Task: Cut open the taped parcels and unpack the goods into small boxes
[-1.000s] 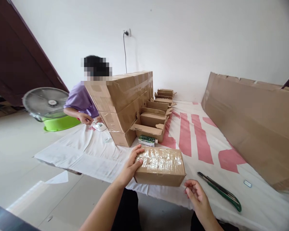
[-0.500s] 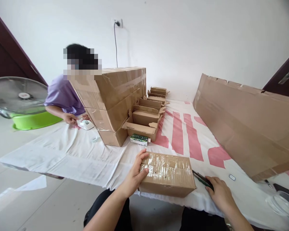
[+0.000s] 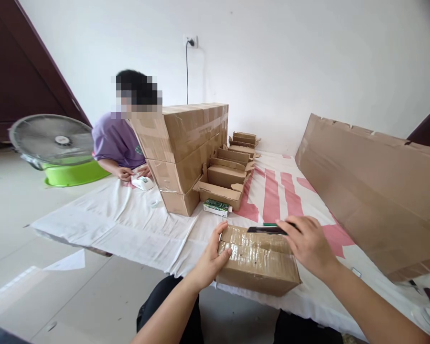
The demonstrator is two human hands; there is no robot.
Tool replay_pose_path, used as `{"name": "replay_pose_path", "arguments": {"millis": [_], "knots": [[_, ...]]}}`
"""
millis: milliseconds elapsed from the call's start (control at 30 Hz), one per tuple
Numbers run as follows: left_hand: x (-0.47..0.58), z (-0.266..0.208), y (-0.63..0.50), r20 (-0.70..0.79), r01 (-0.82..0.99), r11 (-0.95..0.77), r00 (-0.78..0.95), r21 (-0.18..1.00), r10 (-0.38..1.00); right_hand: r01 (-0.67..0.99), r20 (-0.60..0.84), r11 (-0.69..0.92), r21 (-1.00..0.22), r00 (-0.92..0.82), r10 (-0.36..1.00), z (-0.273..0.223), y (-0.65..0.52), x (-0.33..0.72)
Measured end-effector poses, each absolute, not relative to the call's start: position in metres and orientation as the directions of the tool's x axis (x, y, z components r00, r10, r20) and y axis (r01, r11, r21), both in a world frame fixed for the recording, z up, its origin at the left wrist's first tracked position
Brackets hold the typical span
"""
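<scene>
A taped cardboard box (image 3: pixel 258 267) lies at the table's front edge, clear tape shining along its top. My left hand (image 3: pixel 215 255) grips its left end, thumb on top and fingers over the far side. In my right hand (image 3: pixel 308 241) is a utility knife (image 3: pixel 267 230) with a dark body and a green part, closed in my fingers. The knife points left just above the far part of the box top; whether its tip touches the tape I cannot tell. Beyond the box lies a small green and white carton (image 3: pixel 217 208).
Stacked taped boxes (image 3: pixel 181 143) stand at centre left, with open boxes (image 3: pixel 222 188) beside them. A large cardboard sheet (image 3: pixel 372 191) leans at the right. Across the table, a person in a purple shirt (image 3: pixel 111 138) sits near a white object (image 3: pixel 142 183). A fan (image 3: pixel 50 141) stands far left.
My right hand has lifted the utility knife off the cloth and carried it left over the box top. My left hand stays on the box. The view has turned slightly left.
</scene>
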State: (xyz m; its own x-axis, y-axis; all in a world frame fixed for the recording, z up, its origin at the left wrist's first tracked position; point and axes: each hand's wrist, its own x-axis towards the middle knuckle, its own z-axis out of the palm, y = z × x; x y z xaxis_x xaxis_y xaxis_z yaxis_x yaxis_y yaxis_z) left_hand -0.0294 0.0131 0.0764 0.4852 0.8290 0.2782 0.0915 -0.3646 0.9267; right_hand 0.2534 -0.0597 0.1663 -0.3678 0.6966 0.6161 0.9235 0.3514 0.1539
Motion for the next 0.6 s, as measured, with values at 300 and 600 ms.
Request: {"name": "replay_pose_path", "arguments": {"millis": [300, 600], "knots": [[-0.031, 0.075, 0.015, 0.302, 0.103, -0.404, 0.504, 0.909, 0.809, 0.785, 0.558, 0.532, 0.318, -0.608, 0.564, 0.168, -0.025, 0.202], [-0.031, 0.076, 0.014, 0.298, 0.125, -0.403, 0.487, 0.906, 0.821, 0.795, 0.457, 0.493, 0.352, -0.606, 0.651, 0.18, -0.071, 0.269]]}}
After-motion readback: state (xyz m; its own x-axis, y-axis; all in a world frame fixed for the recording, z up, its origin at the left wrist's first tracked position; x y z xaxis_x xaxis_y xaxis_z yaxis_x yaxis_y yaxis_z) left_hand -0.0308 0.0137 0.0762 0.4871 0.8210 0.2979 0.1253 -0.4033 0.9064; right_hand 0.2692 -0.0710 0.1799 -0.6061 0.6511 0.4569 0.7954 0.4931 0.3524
